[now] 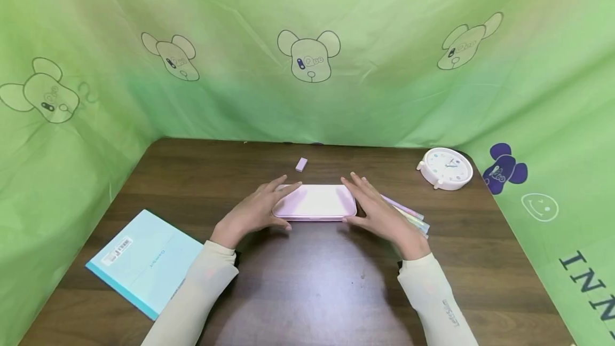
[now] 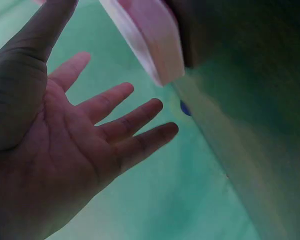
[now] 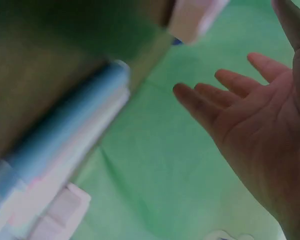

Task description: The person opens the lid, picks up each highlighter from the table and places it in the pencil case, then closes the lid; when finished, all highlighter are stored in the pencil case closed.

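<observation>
A pale pink, flat case with rounded corners, like a pencil case (image 1: 315,202), lies closed on the dark wooden table. On its left end is my left hand (image 1: 253,208), thumb and fingers spread apart. My right hand (image 1: 377,211) mirrors it at the other end. In the left wrist view the left hand's fingers (image 2: 140,147) are nearly straight, with a gap between them and the case (image 2: 150,40). The right wrist view likewise has the right palm (image 3: 265,125) bare and extended. Beside the right hand, partly hidden by it, lie several pastel pens (image 1: 408,213).
A small lilac block like an eraser (image 1: 301,164) lies behind the case. The white round clock (image 1: 447,168) is at the back right corner. At the left, a light blue notebook (image 1: 144,260) lies partly under the left sleeve. Green printed cloth (image 1: 307,111) surrounds the table's back and sides.
</observation>
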Tool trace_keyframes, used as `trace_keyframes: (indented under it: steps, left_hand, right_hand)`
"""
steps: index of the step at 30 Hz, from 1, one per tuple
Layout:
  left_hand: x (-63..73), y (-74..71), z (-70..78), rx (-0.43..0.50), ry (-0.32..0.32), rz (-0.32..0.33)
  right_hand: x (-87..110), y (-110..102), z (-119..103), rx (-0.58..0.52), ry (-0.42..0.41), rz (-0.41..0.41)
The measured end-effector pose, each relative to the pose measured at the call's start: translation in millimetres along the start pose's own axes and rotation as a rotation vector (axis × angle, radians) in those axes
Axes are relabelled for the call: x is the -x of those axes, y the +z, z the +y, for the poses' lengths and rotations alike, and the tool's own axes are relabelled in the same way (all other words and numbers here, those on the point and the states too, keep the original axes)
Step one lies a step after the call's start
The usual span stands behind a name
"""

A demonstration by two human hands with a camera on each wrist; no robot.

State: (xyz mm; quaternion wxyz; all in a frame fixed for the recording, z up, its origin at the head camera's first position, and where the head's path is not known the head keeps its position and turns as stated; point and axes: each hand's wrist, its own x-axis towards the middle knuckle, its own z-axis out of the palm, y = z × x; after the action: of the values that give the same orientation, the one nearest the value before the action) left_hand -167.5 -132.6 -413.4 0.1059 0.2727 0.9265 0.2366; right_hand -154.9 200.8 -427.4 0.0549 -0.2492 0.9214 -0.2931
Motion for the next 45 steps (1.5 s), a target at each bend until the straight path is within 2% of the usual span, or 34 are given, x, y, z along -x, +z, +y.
trace_keyframes:
  steps: [6, 10, 20, 27, 38, 45]
  left_hand:
    - [-3.4, 5.2, -5.2, 0.009, -0.023, -0.051]
    - [-5.2, 8.1, -10.5, 0.01, -0.021, -0.062]
    - [-7.9, 12.9, -19.5, 0.03, -0.039, -0.064]
    - [-9.0, 14.3, -24.6, 0.027, -0.027, -0.027]
    - [-4.9, 15.0, -24.8, 0.025, -0.062, -0.05]
    - [-5.9, 15.5, -22.9, 0.029, -0.052, -0.026]
  right_hand:
    - [-2.8, 11.0, 13.8, -0.044, 0.005, -0.034]
    - [-5.0, 12.3, 18.2, -0.075, 0.022, -0.058]
    - [-14.4, 13.5, 19.5, -0.043, 0.001, -0.09]
    - [-18.0, 12.8, 20.9, -0.006, 0.007, -0.089]
    - [-15.7, 16.6, 20.8, -0.019, -0.01, -0.077]
    - [-16.3, 15.6, 21.8, -0.005, 0.008, -0.078]
